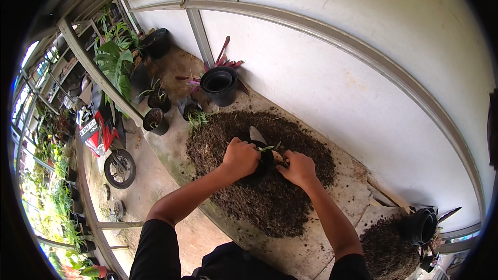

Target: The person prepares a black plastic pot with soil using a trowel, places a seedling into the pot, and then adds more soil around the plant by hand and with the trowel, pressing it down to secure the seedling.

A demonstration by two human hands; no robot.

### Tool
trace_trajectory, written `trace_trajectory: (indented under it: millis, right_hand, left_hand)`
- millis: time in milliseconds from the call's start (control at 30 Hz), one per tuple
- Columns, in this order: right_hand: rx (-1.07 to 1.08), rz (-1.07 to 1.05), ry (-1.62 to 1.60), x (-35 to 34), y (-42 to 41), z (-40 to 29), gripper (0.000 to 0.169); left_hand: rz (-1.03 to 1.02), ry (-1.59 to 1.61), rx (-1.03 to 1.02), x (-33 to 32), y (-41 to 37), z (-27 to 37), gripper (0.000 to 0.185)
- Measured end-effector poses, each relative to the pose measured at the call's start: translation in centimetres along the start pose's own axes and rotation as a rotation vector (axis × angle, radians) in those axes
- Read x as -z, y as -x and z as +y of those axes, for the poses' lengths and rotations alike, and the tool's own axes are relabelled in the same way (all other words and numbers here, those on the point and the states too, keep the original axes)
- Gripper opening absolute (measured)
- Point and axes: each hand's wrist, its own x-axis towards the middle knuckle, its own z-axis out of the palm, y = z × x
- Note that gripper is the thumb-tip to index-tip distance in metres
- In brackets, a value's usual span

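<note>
A small black plastic pot (pixel 265 165) stands on a wide mound of dark potting soil (pixel 268 210) in front of me. My left hand (pixel 242 157) is at the pot's left rim with its fingers curled around a small green plant (pixel 266 148), whose leaves stick out past the fingertips. On the pot's right side is my right hand (pixel 298 168), thumb and fingers bent toward the rim; whether they grip anything is hard to see. Behind the pot lies a trowel-like grey blade (pixel 257 135), partly hidden. A tan piece (pixel 277 156), possibly its handle, shows near my right fingers.
Nested black pots (pixel 219 83) stand by the white wall panel (pixel 311 85). Small potted plants (pixel 155 120) and an uprooted plant (pixel 196 118) lie left of the mound. More pots (pixel 422 225) rest on a second soil heap (pixel 389 249). A red motorcycle (pixel 102 134) is beyond the ledge.
</note>
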Motion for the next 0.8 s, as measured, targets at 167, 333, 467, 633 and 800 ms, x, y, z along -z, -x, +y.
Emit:
trace_trajectory:
  millis: [167, 333, 467, 633, 800]
  right_hand:
    - [-0.071, -0.033, -0.043, -0.2, -0.8, -0.6, 0.048]
    - [-0.13, -0.134, -0.03, -0.9, -2.5, -1.0, 0.05]
    - [-0.203, -0.296, -0.116, 0.3, -3.7, -1.3, 0.05]
    - [-0.218, -0.182, -0.077, -0.2, -2.9, -1.6, 0.049]
    - [-0.282, -0.138, -0.048, 2.5, -0.9, -1.9, 0.044]
  left_hand:
    - [0.267, 0.347, 0.055, 1.5, 2.3, -0.5, 0.008]
    - [0.449, 0.44, 0.182, 3.1, 4.1, -1.6, 0.009]
    - [0.586, 0.559, 0.232, 3.8, 5.0, -3.2, 0.012]
    - [0.584, 0.685, 0.218, 1.3, 5.2, -5.5, 0.012]
    - [0.561, 0.832, 0.216, -1.0, 5.2, -6.4, 0.014]
